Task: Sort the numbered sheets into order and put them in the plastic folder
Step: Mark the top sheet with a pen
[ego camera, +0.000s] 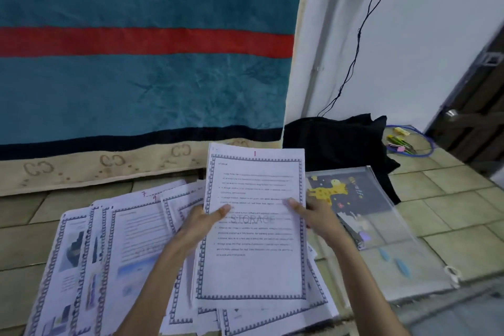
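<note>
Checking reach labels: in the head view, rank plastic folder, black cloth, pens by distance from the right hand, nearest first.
From the right hand:
1. Plastic folder, just to its right on the floor.
2. Black cloth, farther back by the wall.
3. Pens, farthest, back right past the cloth.

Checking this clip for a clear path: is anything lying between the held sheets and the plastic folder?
Nothing visible does. Both hands, left and right, hold the stack topped by sheet 1, and the plastic folder lies directly to its right on the tiled floor. Whether its opening is unzipped cannot be told.
</note>
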Tool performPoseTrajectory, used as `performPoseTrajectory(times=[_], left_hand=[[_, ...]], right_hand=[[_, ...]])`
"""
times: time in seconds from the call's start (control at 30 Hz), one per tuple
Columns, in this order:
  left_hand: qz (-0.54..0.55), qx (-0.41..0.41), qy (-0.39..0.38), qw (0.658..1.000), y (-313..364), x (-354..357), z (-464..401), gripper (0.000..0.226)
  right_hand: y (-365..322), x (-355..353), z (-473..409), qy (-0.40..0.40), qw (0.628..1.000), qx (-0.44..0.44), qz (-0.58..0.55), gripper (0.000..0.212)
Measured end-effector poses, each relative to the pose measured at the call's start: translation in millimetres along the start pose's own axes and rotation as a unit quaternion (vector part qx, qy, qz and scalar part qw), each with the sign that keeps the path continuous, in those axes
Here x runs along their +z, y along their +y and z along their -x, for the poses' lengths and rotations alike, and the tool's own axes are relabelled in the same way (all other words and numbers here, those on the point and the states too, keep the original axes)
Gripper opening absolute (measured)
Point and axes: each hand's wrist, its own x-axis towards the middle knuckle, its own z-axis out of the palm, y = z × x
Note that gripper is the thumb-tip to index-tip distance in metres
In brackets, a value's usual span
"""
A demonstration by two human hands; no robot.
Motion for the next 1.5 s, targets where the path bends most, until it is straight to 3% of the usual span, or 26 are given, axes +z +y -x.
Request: performPoseTrajectory(times=[0.07, 0.13, 0.2, 0.23, 0.3, 0.37, 0.43, 0.5, 0.53, 0.6, 0.67, 0.7, 0.8, 0.9, 0.97, 1.17, 1.37, 1.5], left_hand=[[-0.013, -0.008, -0.017, 1.000, -3, 4, -1, 0.033], [-0.014, -0.013, -0.025, 1.000, -6, 6, -3, 0.028], [-0.015, -0.023, -0.030, 0.999, -7, 8, -4, 0.018], [-0.014, -0.027, -0.031, 0.999, -7, 8, -4, 0.016], [-0.006, -0.028, -0.043, 0.999, -6, 8, -2, 0.014], [0.001, -0.031, -0.054, 0.998, -4, 7, 0, 0.012], [0.007, -0.033, -0.062, 0.998, -3, 6, 2, 0.015], [0.014, -0.025, -0.073, 0.997, -3, 4, 4, 0.033], [0.016, -0.020, -0.079, 0.997, -3, 4, 4, 0.048], [0.010, -0.012, -0.080, 0.997, -5, 4, 3, 0.066], [0.006, -0.008, -0.074, 0.997, -5, 6, 4, 0.067], [0.000, -0.010, -0.071, 0.997, -4, 7, 4, 0.061], [-0.024, -0.006, -0.055, 0.998, -1, 13, 7, 0.035], [-0.041, 0.006, -0.037, 0.998, 4, 17, 12, 0.020], [-0.047, 0.014, -0.029, 0.998, 4, 18, 13, 0.020], [-0.047, 0.028, -0.029, 0.998, 5, 17, 17, 0.033], [-0.060, 0.030, -0.040, 0.997, 3, 18, 16, 0.035], [-0.075, 0.025, -0.031, 0.996, 6, 19, 20, 0.022]], right_hand=[[22, -24, -15, 0.135, 0.975, 0.009, 0.178, 0.041], [42, -45, -26, 0.194, 0.923, 0.070, 0.324, 0.052], [59, -54, -31, 0.157, 0.900, 0.157, 0.375, 0.061], [66, -56, -32, 0.139, 0.897, 0.174, 0.381, 0.056], [79, -59, -36, 0.110, 0.901, 0.153, 0.390, 0.036], [79, -67, -38, 0.096, 0.911, 0.140, 0.376, 0.037], [65, -79, -38, 0.089, 0.948, 0.145, 0.269, 0.047], [45, -85, -38, 0.081, 0.986, 0.143, 0.005, 0.038], [31, -85, -36, 0.077, 0.976, 0.132, -0.157, 0.028], [-2, -81, -34, 0.035, 0.909, 0.086, -0.406, 0.023], [-42, -68, -31, -0.017, 0.830, 0.013, -0.557, 0.031], [-63, -60, -29, -0.041, 0.815, -0.019, -0.577, 0.034], [-114, -21, -34, -0.038, 0.866, -0.093, -0.490, 0.046], [-140, 21, -44, 0.086, 0.934, -0.194, -0.288, 0.057], [-142, 40, -49, 0.155, 0.935, -0.252, -0.194, 0.064], [-140, 56, -61, 0.256, 0.917, -0.262, -0.161, 0.073], [-141, 60, -57, 0.225, 0.931, -0.252, -0.139, 0.074], [-147, 58, -57, 0.246, 0.932, -0.238, -0.120, 0.076]])
